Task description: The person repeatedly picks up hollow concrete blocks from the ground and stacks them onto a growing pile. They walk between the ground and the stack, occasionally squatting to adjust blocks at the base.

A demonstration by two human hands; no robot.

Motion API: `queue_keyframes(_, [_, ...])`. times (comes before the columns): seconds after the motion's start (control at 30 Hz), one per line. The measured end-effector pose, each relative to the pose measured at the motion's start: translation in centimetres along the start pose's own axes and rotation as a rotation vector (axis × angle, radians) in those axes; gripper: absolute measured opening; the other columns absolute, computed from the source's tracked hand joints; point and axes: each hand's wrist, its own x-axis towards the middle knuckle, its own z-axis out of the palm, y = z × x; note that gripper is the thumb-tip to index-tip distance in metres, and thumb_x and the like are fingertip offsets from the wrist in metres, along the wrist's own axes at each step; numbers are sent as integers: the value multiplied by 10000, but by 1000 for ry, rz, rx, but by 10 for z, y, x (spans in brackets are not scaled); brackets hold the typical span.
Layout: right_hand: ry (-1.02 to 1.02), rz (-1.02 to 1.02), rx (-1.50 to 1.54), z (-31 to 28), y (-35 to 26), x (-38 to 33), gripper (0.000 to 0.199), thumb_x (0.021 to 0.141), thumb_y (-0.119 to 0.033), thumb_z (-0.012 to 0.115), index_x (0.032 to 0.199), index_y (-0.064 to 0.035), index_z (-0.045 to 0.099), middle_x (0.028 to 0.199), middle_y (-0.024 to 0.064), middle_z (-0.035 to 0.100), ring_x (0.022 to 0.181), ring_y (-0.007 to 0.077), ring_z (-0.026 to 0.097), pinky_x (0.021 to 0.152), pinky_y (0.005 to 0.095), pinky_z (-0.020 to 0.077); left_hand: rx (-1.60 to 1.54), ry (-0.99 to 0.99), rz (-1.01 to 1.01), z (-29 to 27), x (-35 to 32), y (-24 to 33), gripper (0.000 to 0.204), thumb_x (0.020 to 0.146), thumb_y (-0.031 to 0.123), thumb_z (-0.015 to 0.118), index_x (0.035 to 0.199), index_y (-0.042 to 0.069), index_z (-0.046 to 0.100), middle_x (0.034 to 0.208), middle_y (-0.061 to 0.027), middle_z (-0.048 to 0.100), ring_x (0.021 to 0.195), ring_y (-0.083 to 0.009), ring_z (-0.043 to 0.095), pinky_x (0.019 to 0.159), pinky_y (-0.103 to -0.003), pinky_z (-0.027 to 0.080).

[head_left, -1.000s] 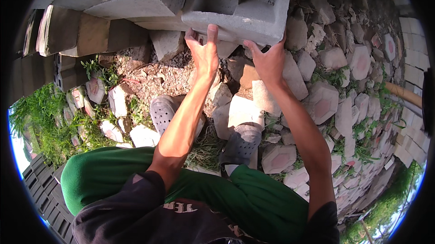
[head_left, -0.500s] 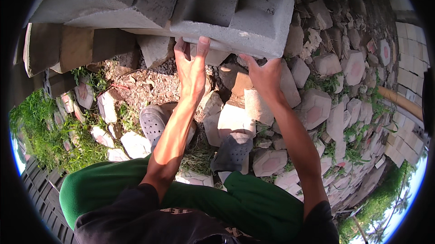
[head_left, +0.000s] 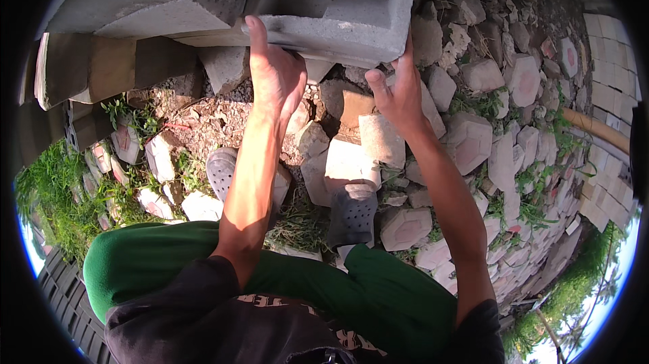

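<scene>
A grey concrete block (head_left: pixel 338 38) with recessed hollows in its face sits at the top of the view, beside a similar block (head_left: pixel 162 16) on its left. My left hand (head_left: pixel 278 83) is at its lower left edge, the thumb raised against the front and the other fingers hidden beneath or behind. At the lower right corner, my right hand (head_left: pixel 402 97) lays its fingers along the block's side. Its thumb points up and stands apart from the block. The block's underside support is mostly hidden.
Broken stones and hexagonal pavers (head_left: pixel 468 142) cover the ground on the right, with weeds between them. Gravelly soil (head_left: pixel 223 120) lies below the row of blocks. My grey clogs (head_left: pixel 353 215) rest among the stones. Tall grass (head_left: pixel 51 185) grows at left; a wooden pole (head_left: pixel 596 129) lies far right.
The block has shifted a little left, closer against its neighbour. My left hand has moved left along its lower edge, and my right fingers now lie on its right side.
</scene>
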Motion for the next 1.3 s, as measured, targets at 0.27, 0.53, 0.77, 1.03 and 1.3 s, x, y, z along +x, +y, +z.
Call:
queue_keyframes(0.27, [133, 1, 100, 4, -25, 10, 835, 945, -513, 403, 1395, 137, 134, 1322, 383, 374, 1124, 466, 530, 912, 453, 467, -260, -273, 13, -8, 6, 2, 582, 873, 488, 594, 1251, 57, 493, 1294, -58, 516, 1263, -182, 397, 1114, -356, 207])
queue_keyframes(0.53, [-94, 318, -260, -15, -38, 9, 945, 893, -650, 364, 1441, 72, 97, 1458, 308, 232, 1310, 434, 351, 1031, 618, 294, -57, 23, -17, 17, -3, -3, 733, 770, 621, 629, 1285, 123, 475, 1280, -34, 520, 1225, -195, 422, 1107, -383, 229])
queue_keyframes(0.77, [-285, 1017, 123, -5, -164, -68, 847, 906, -567, 393, 1378, 119, 241, 1241, 328, 507, 1155, 414, 526, 952, 439, 444, 842, 169, -511, 27, -146, 11, 738, 898, 584, 488, 1412, 81, 322, 1298, -99, 506, 1269, -190, 431, 1083, -429, 290])
queue_keyframes(1.03, [623, 1406, 607, -14, -429, -184, 430, 905, -362, 509, 1125, -11, 624, 1036, 222, 652, 1031, 361, 610, 865, 403, 481, 1797, -459, -775, 151, -402, 135, 300, 963, 229, 498, 856, -23, 620, 589, -61, 582, 414, -98, 509, 394, -261, 402])
queue_keyframes(1.3, [1532, 1220, 839, -120, -630, -243, 478, 924, -455, 528, 733, -30, 632, 646, 29, 607, 591, 88, 564, 553, 267, 438, 2077, -1149, -675, 334, -508, 141, 500, 940, 416, 539, 631, 23, 531, 469, -11, 443, 413, -75, 435, 404, -257, 318])
